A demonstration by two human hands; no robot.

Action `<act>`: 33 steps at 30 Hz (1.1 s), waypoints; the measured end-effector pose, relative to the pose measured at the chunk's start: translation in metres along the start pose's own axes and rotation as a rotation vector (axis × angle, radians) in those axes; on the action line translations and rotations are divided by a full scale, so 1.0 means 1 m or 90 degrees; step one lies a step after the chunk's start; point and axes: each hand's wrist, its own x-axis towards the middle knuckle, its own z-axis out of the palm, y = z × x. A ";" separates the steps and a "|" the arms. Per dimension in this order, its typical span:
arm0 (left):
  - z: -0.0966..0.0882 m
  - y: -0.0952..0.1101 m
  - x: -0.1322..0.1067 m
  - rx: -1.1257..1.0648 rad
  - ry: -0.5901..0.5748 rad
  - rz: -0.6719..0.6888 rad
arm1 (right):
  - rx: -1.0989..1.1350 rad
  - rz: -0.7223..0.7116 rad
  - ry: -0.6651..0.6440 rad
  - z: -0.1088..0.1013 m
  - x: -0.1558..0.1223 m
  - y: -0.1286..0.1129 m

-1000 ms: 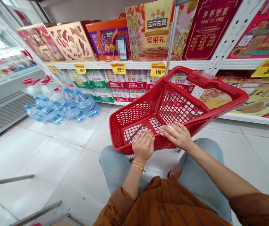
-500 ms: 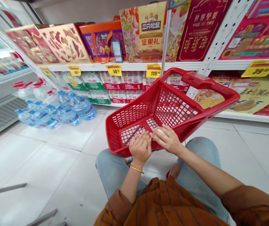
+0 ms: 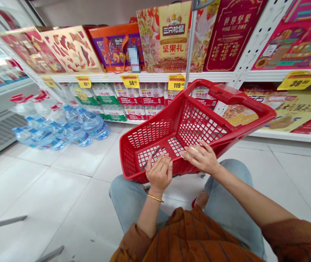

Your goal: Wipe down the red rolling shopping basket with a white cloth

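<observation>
A red plastic shopping basket cart (image 3: 176, 122) with perforated sides stands before my knees, its handle (image 3: 231, 95) toward the upper right. I see no goods in its basket. My left hand (image 3: 158, 173), with a gold bangle at the wrist, rests on the near rim, fingers stretched over the edge. To its right, my right hand (image 3: 203, 158) lies on the same rim with fingers extended and a little apart. A gap separates the two hands. Neither hand shows anything held, though the undersides of the palms are hidden.
Gift boxes (image 3: 174, 40) line the white shelf (image 3: 155, 77) with yellow price tags. Packed water bottles (image 3: 130, 94) sit below, and large blue-tinted water bottles (image 3: 76, 125) stand on the tiled floor at left. A metal pole (image 3: 190, 47) rises behind the cart. Grey metal legs (image 3: 3, 222) show lower left.
My hands, nearly touching before, have moved apart: the right hand slid to the right along the rim and its fingers spread, the left shifted slightly left. The view moved a little.
</observation>
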 end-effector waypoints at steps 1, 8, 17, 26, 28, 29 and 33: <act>0.000 -0.001 0.000 -0.002 0.001 -0.002 | 0.007 0.005 -0.003 -0.002 0.000 0.003; -0.001 -0.010 0.002 -0.010 -0.005 -0.002 | -0.062 -0.010 -0.028 -0.010 0.005 0.007; -0.013 -0.008 0.006 0.010 -0.040 -0.043 | -0.031 0.072 -0.072 -0.014 0.018 -0.016; 0.012 0.030 0.011 -0.010 -0.089 -0.026 | 0.002 0.020 -0.062 -0.011 0.011 -0.012; 0.017 0.027 0.008 -0.016 -0.084 0.011 | -0.011 -0.014 -0.056 -0.009 0.006 -0.006; 0.018 0.025 0.007 -0.018 -0.083 0.031 | -0.020 -0.026 -0.050 -0.008 0.003 -0.003; 0.019 0.023 0.007 -0.026 -0.075 0.065 | -0.042 -0.054 -0.034 -0.008 -0.003 0.007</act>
